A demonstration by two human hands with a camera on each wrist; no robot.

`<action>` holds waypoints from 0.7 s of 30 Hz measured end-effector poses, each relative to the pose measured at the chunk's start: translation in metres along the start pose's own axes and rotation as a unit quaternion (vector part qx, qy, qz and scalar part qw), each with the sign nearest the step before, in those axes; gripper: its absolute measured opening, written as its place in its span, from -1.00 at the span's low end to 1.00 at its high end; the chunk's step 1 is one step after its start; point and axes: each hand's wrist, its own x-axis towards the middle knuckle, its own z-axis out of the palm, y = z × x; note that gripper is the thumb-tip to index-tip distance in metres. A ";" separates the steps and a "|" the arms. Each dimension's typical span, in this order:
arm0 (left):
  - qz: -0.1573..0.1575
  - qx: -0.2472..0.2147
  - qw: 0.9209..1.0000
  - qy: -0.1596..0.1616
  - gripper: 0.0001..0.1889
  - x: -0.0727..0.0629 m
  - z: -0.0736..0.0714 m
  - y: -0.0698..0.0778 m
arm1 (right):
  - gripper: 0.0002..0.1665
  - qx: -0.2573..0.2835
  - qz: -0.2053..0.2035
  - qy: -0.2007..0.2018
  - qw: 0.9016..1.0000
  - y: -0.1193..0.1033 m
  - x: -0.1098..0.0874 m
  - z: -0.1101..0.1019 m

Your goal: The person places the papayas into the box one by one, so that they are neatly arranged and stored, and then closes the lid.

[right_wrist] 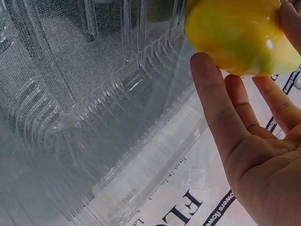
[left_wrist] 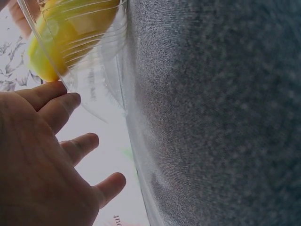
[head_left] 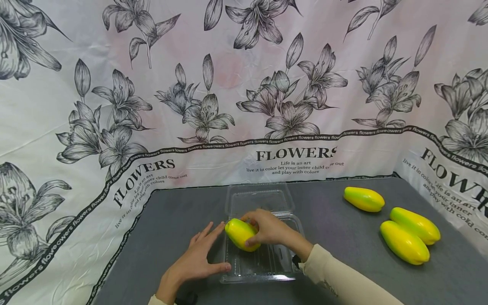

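My right hand (head_left: pixel 268 228) grips a yellow-green papaya (head_left: pixel 239 234) between thumb and fingers, over the left part of a clear plastic clamshell box (head_left: pixel 276 277). In the right wrist view, the fingertips press against the papaya (right_wrist: pixel 235 35) above the ribbed box wall (right_wrist: pixel 141 66). My left hand (head_left: pixel 196 256) has its fingers spread at the box's left side. From the left wrist, the fingertips of that hand (left_wrist: pixel 42 141) are right at the box rim, and the papaya (left_wrist: pixel 70 33) shows through the clear wall.
The box's lid (head_left: pixel 259 199) lies folded back behind its base. To the right, three more papayas rest on the grey table (head_left: pixel 328 212): one farther back (head_left: pixel 364 199) and two side by side (head_left: pixel 405 243). A flower-printed cloth (head_left: pixel 228 106) hangs behind and along the sides.
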 end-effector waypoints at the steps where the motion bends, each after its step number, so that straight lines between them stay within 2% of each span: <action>1: -0.001 0.000 1.000 0.000 0.06 0.000 0.000 0.000 | -0.27 -0.001 0.000 0.000 1.000 0.000 0.000 0.000; 12: -0.006 -0.002 1.000 -0.005 0.03 -0.001 0.000 0.002 | -0.25 -0.003 0.012 -0.005 1.000 -0.001 -0.003 -0.004; 21: 0.004 0.005 1.000 0.003 0.04 -0.002 0.000 0.003 | -0.19 0.001 0.022 -0.018 1.000 -0.004 -0.005 -0.014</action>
